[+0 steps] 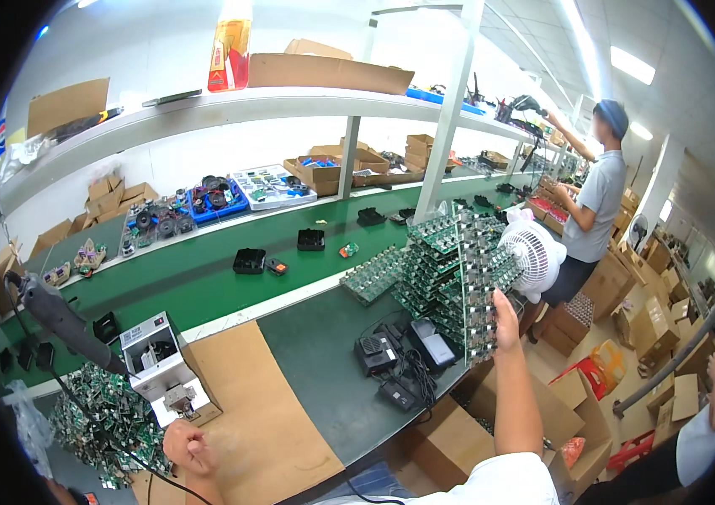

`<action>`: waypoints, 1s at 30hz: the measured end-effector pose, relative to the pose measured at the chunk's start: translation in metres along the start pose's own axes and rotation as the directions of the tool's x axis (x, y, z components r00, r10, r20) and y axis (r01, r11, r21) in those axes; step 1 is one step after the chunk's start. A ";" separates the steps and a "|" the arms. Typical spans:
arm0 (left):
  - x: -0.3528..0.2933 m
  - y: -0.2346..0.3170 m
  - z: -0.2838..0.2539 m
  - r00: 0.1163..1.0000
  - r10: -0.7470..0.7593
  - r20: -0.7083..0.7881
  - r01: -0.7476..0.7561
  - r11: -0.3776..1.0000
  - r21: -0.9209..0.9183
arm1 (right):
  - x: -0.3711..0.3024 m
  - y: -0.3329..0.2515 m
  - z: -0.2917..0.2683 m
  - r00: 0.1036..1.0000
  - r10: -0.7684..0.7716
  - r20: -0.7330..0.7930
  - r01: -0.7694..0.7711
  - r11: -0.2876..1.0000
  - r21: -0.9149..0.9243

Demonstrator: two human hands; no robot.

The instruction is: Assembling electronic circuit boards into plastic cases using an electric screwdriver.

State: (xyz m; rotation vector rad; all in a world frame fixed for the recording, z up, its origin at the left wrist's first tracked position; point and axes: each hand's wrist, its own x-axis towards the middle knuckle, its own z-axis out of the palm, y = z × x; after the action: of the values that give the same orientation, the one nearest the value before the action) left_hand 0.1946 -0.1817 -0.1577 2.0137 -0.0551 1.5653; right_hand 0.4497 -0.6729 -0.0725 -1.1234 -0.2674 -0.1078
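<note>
My right hand grips the edge of a green circuit board panel, which stands upright beside a tall stack of similar panels. Down at the left, my left hand is curled closed over the brown cardboard sheet, and nothing shows in its fingers. Just beyond it stands a small white box-shaped machine with a metal part at its front. A dark electric screwdriver hangs at the left of that machine. Loose small circuit boards lie heaped beside it.
A white fan stands behind the stack. Black devices with cables lie on the bench. Black plastic housings sit on the green belt. A co-worker stands at the far right, near cardboard boxes.
</note>
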 end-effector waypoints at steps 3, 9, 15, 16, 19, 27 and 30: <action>-0.001 0.000 0.003 1.000 0.000 0.010 0.000 1.000 0.012 | -0.004 0.003 0.009 0.997 0.025 -0.071 -0.027 0.999 -0.025; 0.001 0.006 0.002 0.998 -0.008 0.068 0.006 0.999 0.033 | -0.010 0.004 0.031 0.997 0.047 0.060 -0.044 0.998 -0.036; 0.052 0.040 0.027 0.912 0.189 0.363 -0.236 0.968 0.088 | -0.025 0.014 0.077 0.933 0.254 0.254 -0.258 0.966 -0.017; 0.068 0.049 0.034 0.893 0.273 0.358 -0.307 0.951 0.041 | -0.030 0.022 0.089 0.848 0.296 0.441 -0.409 0.893 0.188; 0.115 0.086 0.061 0.818 0.451 0.357 -0.466 0.883 -0.047 | -0.041 0.056 0.124 0.608 0.268 0.747 -0.722 0.578 0.380; 0.187 0.118 0.101 0.574 0.511 0.639 -0.618 0.783 -0.072 | -0.080 0.108 0.167 0.321 0.472 0.821 -0.920 0.362 0.152; 0.186 0.097 0.103 0.301 0.332 0.894 -0.512 0.847 -0.142 | -0.054 0.089 0.171 0.365 0.688 0.628 -0.717 0.638 -0.283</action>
State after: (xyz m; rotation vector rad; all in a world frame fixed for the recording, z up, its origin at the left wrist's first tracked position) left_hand 0.3060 -0.2522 0.0347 2.9325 -1.0011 0.4687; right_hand 0.3909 -0.4828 -0.0958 -1.1123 -0.4254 1.1524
